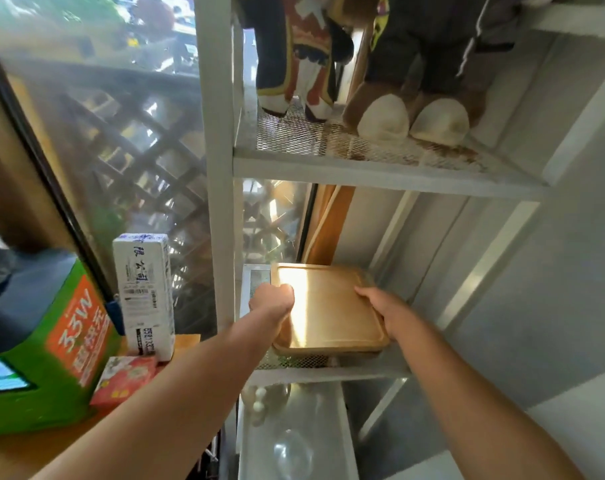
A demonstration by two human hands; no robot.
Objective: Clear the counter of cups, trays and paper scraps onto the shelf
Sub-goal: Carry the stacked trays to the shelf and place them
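A square wooden tray (pixel 332 306) lies flat on the middle mesh level of a white metal shelf (pixel 329 370). My left hand (pixel 273 301) grips the tray's left edge, fingers curled over it. My right hand (pixel 380 306) holds the tray's right edge, thumb on top. Both arms reach forward from the bottom of the view. Sunlight glares off the tray's left half.
Two plush toys (pixel 363 81) stand on the upper mesh level. Below the tray, a lower level holds glassware (pixel 290 452) and small white balls (pixel 257 403). On the counter at left sit a green box (pixel 51 358), a white carton (pixel 145 292) and a red packet (pixel 124 379). A glass window lies behind.
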